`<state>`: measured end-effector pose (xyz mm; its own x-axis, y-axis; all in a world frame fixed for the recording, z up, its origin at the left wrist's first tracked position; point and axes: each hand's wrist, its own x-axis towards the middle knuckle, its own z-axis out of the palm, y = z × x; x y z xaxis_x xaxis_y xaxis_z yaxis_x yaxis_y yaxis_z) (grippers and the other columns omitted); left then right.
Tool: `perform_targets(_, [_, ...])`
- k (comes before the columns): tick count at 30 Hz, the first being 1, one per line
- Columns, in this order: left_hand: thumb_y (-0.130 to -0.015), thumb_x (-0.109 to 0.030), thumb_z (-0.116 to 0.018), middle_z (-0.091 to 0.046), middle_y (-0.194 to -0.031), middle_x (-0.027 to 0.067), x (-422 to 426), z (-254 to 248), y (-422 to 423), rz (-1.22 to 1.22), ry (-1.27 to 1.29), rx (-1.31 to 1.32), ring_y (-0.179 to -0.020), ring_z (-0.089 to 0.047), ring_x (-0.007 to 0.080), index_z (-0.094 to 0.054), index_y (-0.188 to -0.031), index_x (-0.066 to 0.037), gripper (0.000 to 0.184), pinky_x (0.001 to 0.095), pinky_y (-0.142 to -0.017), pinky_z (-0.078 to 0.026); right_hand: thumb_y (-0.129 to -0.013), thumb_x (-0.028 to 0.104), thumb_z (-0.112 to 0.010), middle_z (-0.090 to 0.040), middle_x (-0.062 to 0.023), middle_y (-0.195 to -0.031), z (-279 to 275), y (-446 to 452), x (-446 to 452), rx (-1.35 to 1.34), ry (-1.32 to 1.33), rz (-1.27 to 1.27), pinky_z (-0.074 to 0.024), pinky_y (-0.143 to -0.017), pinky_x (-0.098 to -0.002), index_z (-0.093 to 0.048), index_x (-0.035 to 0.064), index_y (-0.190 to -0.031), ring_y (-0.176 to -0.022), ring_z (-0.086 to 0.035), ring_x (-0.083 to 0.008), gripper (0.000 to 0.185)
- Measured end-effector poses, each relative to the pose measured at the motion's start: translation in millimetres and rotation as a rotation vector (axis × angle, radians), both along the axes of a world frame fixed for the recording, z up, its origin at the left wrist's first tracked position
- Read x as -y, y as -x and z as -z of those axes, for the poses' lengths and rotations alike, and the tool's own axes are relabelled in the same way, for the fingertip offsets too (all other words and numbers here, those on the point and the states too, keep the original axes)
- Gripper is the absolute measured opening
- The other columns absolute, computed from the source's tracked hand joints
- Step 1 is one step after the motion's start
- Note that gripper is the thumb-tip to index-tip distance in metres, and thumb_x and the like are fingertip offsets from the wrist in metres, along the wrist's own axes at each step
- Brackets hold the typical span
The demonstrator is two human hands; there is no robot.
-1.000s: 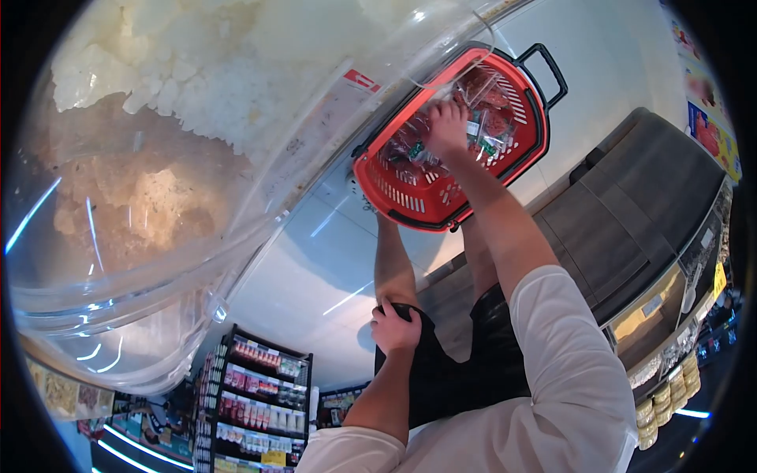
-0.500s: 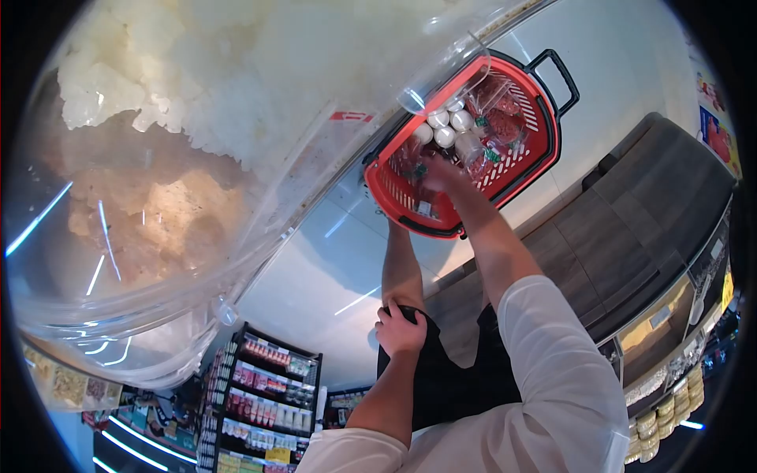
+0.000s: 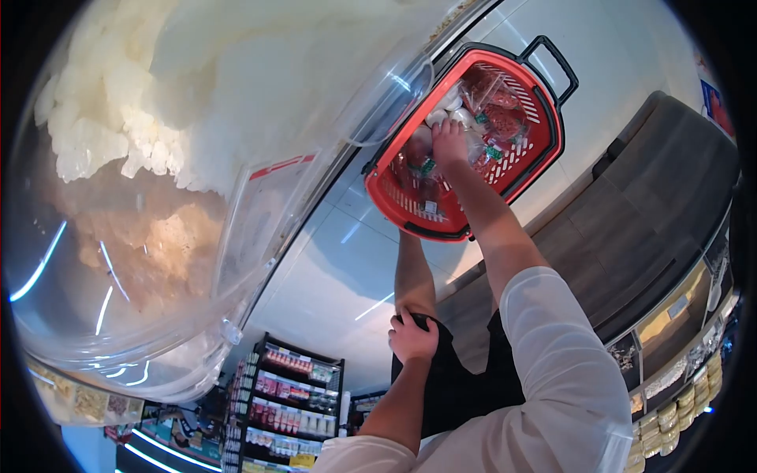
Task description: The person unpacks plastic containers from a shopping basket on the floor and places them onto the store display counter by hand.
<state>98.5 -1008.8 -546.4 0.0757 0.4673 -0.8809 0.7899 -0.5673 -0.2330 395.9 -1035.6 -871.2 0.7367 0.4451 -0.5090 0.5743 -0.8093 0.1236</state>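
Note:
A red shopping basket (image 3: pixel 512 185) with black trim stands on the floor in front of me. Inside it, my right hand (image 3: pixel 452 143) reaches down with its fingers bent over a clear bag of white round items (image 3: pixel 460 118). Beside that lie clear bags of reddish food (image 3: pixel 503 118) with green tape at their necks. Darker bagged goods (image 3: pixel 418 158) sit at the basket's near left. My left hand (image 3: pixel 414 337) rests at my left knee, its fingers curled around a small black thing that I cannot make out against the black shorts.
To the left, a clear display bin (image 3: pixel 260 213) holds pale, crusty chunks (image 3: pixel 118 94) behind curved plastic. A black rack (image 3: pixel 292 402) of small packages stands at the lower left. On the right runs a dark wood-look counter base (image 3: pixel 631 229), with packed goods (image 3: pixel 678 418) further along.
My right hand has moved away from me, from the darker bags at the basket's left onto the white round items. My left hand stays at the knee. The view has shifted slightly.

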Motion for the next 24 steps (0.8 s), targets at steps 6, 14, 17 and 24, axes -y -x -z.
perform_targets(6, [-0.082,-0.045,-0.064,-0.053,-0.126,0.0214,-2.6,1.2,5.0,0.013,0.034,0.030,-0.101,-0.061,0.0421,-0.048,-0.141,-0.006,0.072,0.0512,-0.084,-0.053,-0.085,0.011,-0.065,-0.045,-0.0195,-0.142,4.4,-28.0,-13.7,-0.295,-0.032,0.371,-0.0499,-0.100,-0.0442,-0.045,0.0196,-0.141,-0.123,-0.055,-0.0359,0.061])
perform_targets(14, [-0.083,-0.043,-0.064,-0.055,-0.126,0.0231,-19.1,-0.8,7.5,0.020,0.006,0.136,-0.102,-0.061,0.0432,-0.050,-0.139,-0.006,0.069,0.0517,-0.085,-0.053,-0.084,0.018,-0.067,-0.061,-0.0155,-0.116,42.1,-18.3,-19.3,-0.076,-0.118,0.192,-0.0525,-0.086,-0.0442,-0.059,0.0169,-0.119,-0.109,-0.062,-0.0336,0.036])
perform_targets(17, [-0.083,-0.043,-0.064,-0.055,-0.125,0.0234,-21.1,0.3,6.1,0.051,0.001,0.165,-0.101,-0.061,0.0437,-0.050,-0.138,-0.006,0.068,0.0515,-0.085,-0.053,-0.080,0.030,-0.074,-0.064,-0.0140,-0.111,29.1,-25.4,-10.3,-0.043,-0.179,0.054,-0.0503,-0.088,-0.0470,-0.061,0.0147,-0.115,-0.108,-0.063,-0.0315,0.040])
perform_targets(24, [-0.084,-0.043,-0.064,-0.056,-0.123,0.0219,-23.4,-2.0,1.1,0.034,0.005,0.118,-0.104,-0.061,0.0441,-0.053,-0.130,-0.003,0.062,0.0516,-0.088,-0.052,-0.074,0.053,-0.078,-0.070,-0.0169,-0.101,-65.5,-27.7,-1.0,-0.293,-0.241,0.478,-0.0541,-0.083,-0.0472,-0.045,0.0036,-0.127,-0.093,-0.071,-0.0330,0.079])
